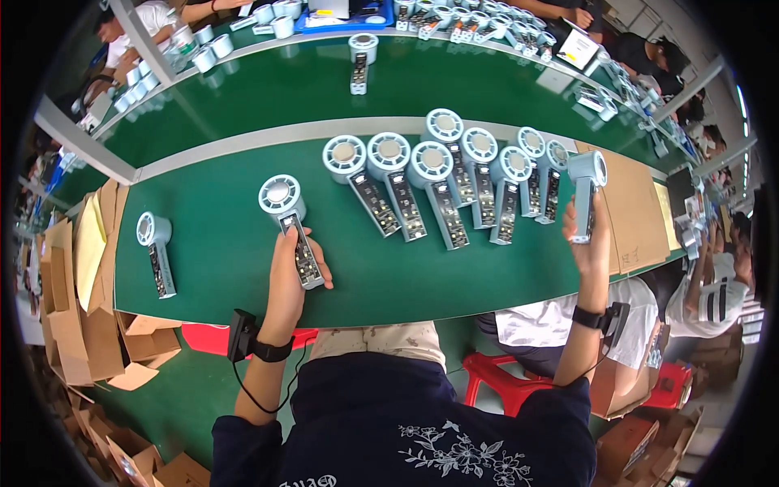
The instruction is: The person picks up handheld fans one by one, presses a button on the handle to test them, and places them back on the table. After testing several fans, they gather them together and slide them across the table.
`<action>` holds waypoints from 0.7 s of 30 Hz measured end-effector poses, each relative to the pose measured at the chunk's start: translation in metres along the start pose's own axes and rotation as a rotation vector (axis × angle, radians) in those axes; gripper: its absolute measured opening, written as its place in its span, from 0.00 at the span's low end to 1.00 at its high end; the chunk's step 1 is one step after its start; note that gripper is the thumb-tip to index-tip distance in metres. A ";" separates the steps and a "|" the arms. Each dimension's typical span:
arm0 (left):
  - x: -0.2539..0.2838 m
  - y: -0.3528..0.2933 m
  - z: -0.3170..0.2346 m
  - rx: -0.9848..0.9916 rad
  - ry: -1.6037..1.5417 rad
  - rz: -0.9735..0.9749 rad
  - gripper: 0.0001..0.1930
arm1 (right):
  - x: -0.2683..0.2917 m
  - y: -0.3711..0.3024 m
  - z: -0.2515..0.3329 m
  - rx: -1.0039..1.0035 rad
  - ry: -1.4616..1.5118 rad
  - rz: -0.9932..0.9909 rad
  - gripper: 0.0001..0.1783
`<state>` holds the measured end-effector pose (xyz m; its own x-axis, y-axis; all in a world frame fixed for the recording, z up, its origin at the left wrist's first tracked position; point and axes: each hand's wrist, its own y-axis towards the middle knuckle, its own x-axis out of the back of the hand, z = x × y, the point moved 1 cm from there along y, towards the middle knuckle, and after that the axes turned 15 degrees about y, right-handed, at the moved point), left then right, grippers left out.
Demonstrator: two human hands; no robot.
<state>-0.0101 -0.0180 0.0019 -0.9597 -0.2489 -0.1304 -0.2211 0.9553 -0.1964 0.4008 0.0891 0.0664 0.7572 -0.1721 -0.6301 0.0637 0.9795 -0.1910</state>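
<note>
My left hand is closed around the handle of a light-blue handheld fan. That fan's round head points away from me, and a circuit board shows along its handle. Off to the right, my right hand grips a second handheld fan, held upright with its head at the top and its handle's plain side showing. Between my hands, several similar fans lie close together on the green table, boards facing up. A single fan lies by itself at the left.
Flat cardboard covers the table's right end; open cardboard boxes stand at the left. Beyond a pale rail, another fan lies on a green surface. More fans and co-workers are farther back. A red stool stands at the lower right.
</note>
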 end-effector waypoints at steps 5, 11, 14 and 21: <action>-0.011 0.015 0.001 0.045 0.132 0.159 0.22 | 0.053 0.040 0.016 0.006 -0.264 -0.037 0.27; -0.016 0.027 -0.031 0.219 0.541 0.441 0.20 | 0.054 0.056 0.031 -0.231 -1.021 0.012 0.30; -0.003 0.025 -0.035 0.207 0.710 0.531 0.19 | 0.009 0.047 0.042 -0.296 -1.498 -0.001 0.32; 0.111 -0.009 -0.039 -0.349 1.060 -0.281 0.09 | -0.123 0.057 0.008 0.171 -1.170 0.654 0.30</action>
<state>-0.1217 -0.0479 0.0272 -0.4963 -0.3590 0.7904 -0.3277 0.9206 0.2124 0.3166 0.1667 0.1392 0.7798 0.4321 0.4530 -0.5038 0.8627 0.0444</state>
